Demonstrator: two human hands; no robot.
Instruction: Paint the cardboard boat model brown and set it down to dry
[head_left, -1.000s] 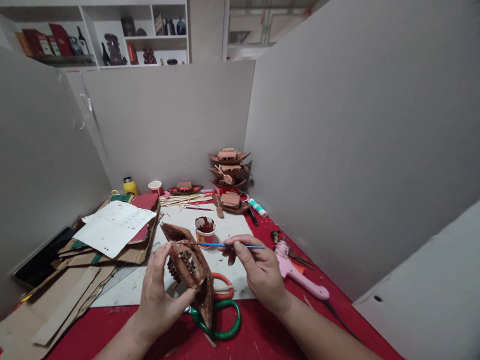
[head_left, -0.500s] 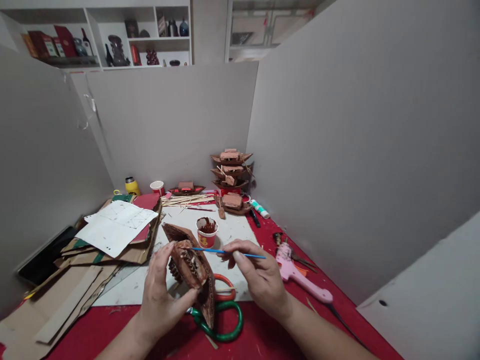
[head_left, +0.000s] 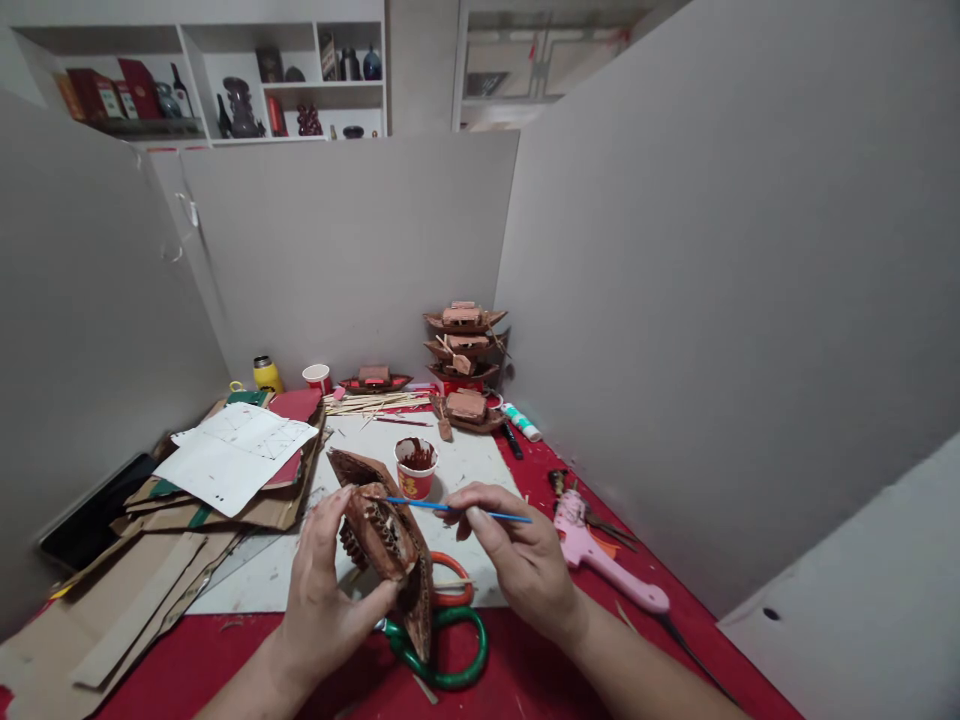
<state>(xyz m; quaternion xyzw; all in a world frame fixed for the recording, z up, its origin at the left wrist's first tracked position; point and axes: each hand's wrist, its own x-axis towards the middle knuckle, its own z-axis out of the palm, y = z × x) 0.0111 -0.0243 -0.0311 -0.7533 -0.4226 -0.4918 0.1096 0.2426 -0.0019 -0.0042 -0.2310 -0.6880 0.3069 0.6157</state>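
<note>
A brown cardboard model boat is tilted on its side in my left hand, whose fingers and thumb grip the small cabin roof at both ends. Between the thumb and fingers of my right hand is a thin blue paintbrush; its tip touches the upper end of the roof. Just behind the boat stands a paper cup with dark brown paint inside. Green-handled scissors lie beneath the boat, beside an orange handle.
Stacked model boats stand at the back. Cardboard pieces and a white paper sheet lie at left, near a yellow bottle. A pink glue gun lies at right. Thin wooden sticks are behind the white board.
The whole view has shifted slightly. My hands, the boat and the brush keep nearly the same positions, with the brush tip still at the roof's upper end.
</note>
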